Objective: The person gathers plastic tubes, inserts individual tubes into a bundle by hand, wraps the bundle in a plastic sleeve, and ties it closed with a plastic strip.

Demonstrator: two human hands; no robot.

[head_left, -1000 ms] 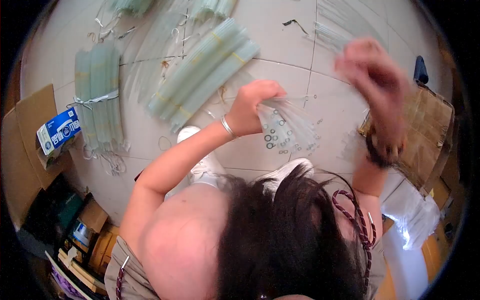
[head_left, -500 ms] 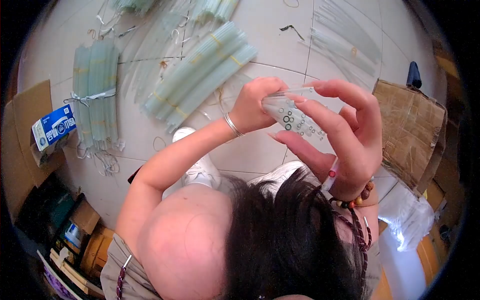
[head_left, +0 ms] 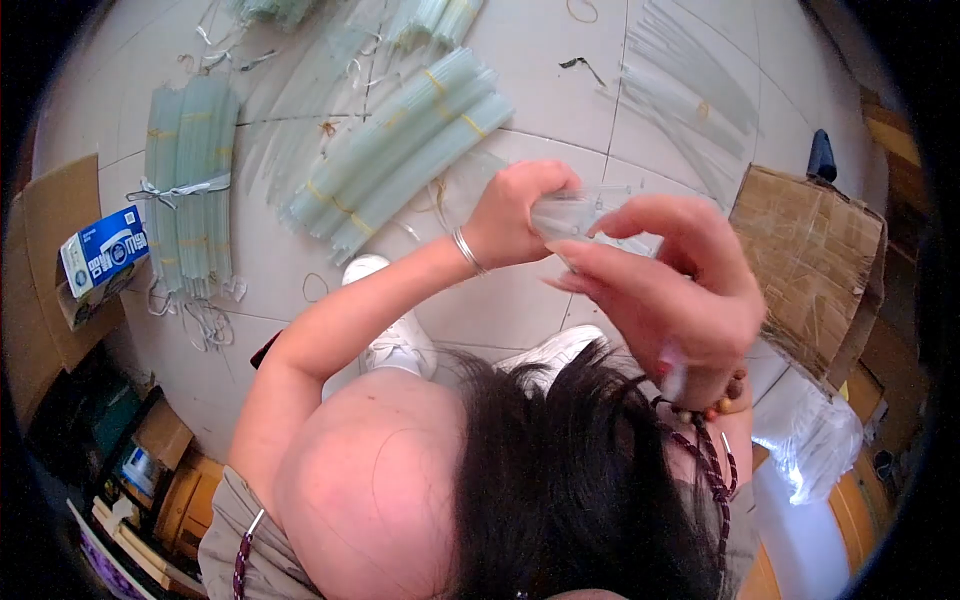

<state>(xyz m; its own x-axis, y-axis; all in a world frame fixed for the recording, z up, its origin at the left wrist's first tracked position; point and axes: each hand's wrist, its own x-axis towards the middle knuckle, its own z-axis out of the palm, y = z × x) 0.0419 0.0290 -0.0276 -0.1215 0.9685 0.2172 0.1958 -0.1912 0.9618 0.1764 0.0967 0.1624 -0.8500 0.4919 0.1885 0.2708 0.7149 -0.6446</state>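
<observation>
My left hand (head_left: 508, 212) is wrapped around a small bunch of clear, thin tubes (head_left: 566, 214), whose open ends point to the right. My right hand (head_left: 690, 275) is at those ends, its fingers curled in and its thumb drawn close, closed on the tubes; part of the hand is smeared by motion. How many tubes its fingers touch is hidden. A beaded bracelet (head_left: 715, 408) and a small pale item with a red spot (head_left: 668, 370) show at my right wrist. Beyond my left hand lies a large bundle of pale green tubes (head_left: 400, 150) tied with yellow bands.
On the tiled floor at left stands another tube bundle (head_left: 190, 230) tied with white string. Loose tubes (head_left: 690, 90) lie at the upper right. A brown cardboard box (head_left: 805, 265) is to the right, a blue-and-white carton (head_left: 104, 250) to the left. My white shoes (head_left: 400, 335) are below my hands.
My right hand's fingers, spread around the tube ends before, have curled inward and moved left against the bunch. My left hand keeps its hold and has hardly moved.
</observation>
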